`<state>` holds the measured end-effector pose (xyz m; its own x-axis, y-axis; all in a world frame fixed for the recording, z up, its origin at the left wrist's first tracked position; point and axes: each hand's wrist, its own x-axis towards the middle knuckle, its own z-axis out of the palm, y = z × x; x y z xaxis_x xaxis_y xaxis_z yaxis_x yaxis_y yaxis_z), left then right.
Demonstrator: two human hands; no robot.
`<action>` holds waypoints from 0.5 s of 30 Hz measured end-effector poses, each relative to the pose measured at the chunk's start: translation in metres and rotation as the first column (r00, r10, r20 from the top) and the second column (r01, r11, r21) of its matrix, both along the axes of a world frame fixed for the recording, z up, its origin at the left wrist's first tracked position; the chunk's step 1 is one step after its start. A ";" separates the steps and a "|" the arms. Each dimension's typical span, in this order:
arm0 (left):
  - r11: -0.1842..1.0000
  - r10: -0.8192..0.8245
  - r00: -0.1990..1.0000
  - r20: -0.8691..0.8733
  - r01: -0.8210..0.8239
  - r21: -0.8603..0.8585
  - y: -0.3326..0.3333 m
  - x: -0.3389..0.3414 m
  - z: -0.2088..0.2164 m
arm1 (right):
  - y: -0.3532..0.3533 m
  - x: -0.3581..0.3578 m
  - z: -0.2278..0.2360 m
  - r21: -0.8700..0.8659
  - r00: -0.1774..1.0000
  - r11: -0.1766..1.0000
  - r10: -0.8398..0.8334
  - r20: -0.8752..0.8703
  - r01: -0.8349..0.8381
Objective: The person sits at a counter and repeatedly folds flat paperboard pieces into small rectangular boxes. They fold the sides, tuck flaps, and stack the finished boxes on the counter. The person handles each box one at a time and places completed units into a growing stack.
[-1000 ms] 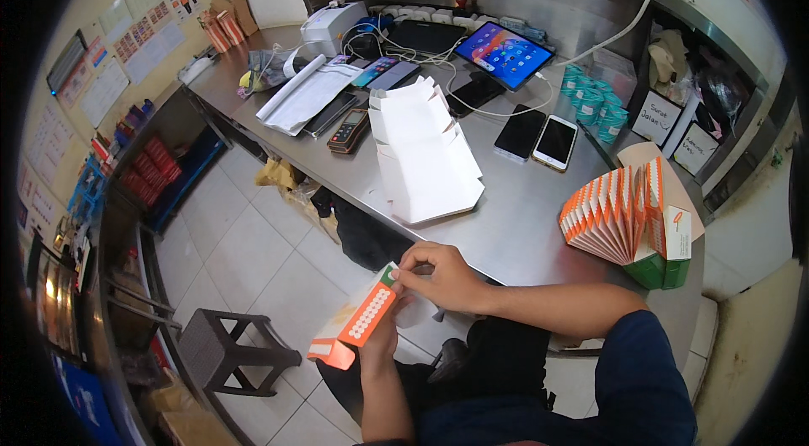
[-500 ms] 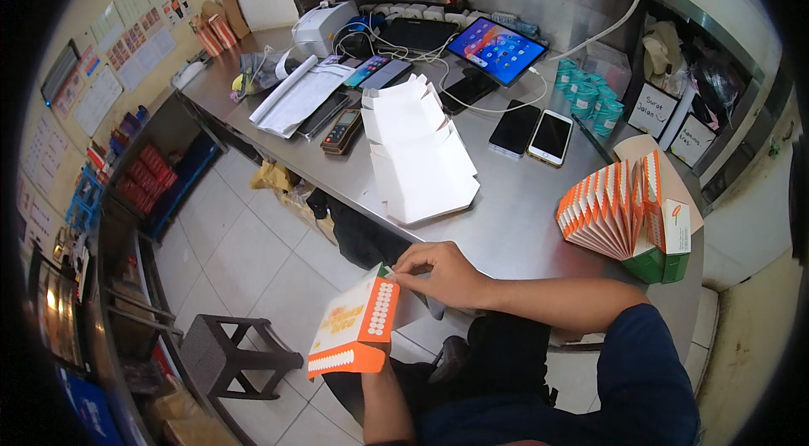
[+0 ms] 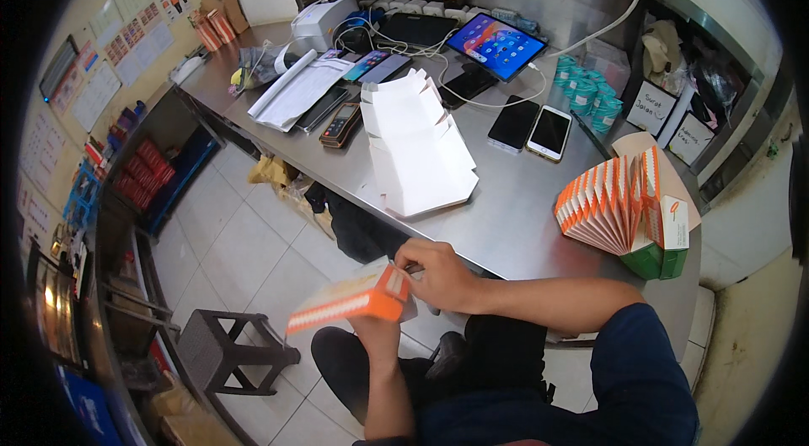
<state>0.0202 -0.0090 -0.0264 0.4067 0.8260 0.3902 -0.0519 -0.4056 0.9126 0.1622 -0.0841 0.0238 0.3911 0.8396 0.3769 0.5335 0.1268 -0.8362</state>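
Observation:
An orange and white folding carton [image 3: 354,301] is held tilted over my lap, just off the counter's front edge, slightly blurred. From beneath, my left hand [image 3: 377,335] supports it; the fingers are mostly hidden behind the card. My right hand [image 3: 442,276] is closed, with thumb and fingers pinching the carton's right end. On the counter beyond lies a white unfolded carton [image 3: 421,151], inside face up. To the right, several flat orange, white and green cartons [image 3: 597,203] stand fanned out in a stack.
The steel counter [image 3: 522,218] carries two phones [image 3: 549,134], a lit tablet [image 3: 497,45], papers [image 3: 297,92], a handheld card terminal [image 3: 340,126] and teal rolls [image 3: 586,92]. Cables [image 3: 497,106] run across it. A dark plastic stool [image 3: 236,349] stands on the tiled floor to the left.
The carton has turned in my hands, so its orange side edge now faces me more and its printed top shows less. My right hand has stayed at its right end.

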 end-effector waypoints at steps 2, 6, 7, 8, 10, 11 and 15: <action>0.998 0.057 0.998 -0.008 -0.056 0.042 -0.004 0.006 0.014 | 0.001 0.002 0.000 -0.038 0.999 0.999 -0.016 0.040 0.018; 0.997 -0.072 0.994 0.081 0.073 -0.011 0.006 -0.005 -0.027 | -0.001 0.002 0.000 -0.009 0.988 1.000 0.010 0.155 -0.009; 0.993 -0.102 0.987 0.124 0.109 -0.055 0.007 -0.005 -0.032 | 0.000 0.001 0.001 -0.019 0.995 1.000 0.021 0.097 -0.019; 0.993 -0.102 0.987 0.121 0.108 -0.048 0.008 -0.007 -0.036 | 0.000 -0.001 0.003 -0.028 0.999 0.999 0.031 0.038 -0.030; 0.994 -0.101 0.989 0.108 0.104 -0.022 0.007 -0.004 -0.032 | -0.001 -0.002 0.006 -0.022 0.999 0.999 0.044 0.016 -0.044; 0.995 -0.095 0.991 0.097 0.096 -0.006 0.006 -0.004 -0.029 | -0.002 -0.002 0.007 -0.006 0.997 0.999 0.053 0.051 -0.052; 0.995 -0.090 0.993 0.070 0.087 0.044 0.005 -0.002 -0.026 | 0.001 0.000 0.000 0.091 0.983 0.993 0.062 0.171 -0.078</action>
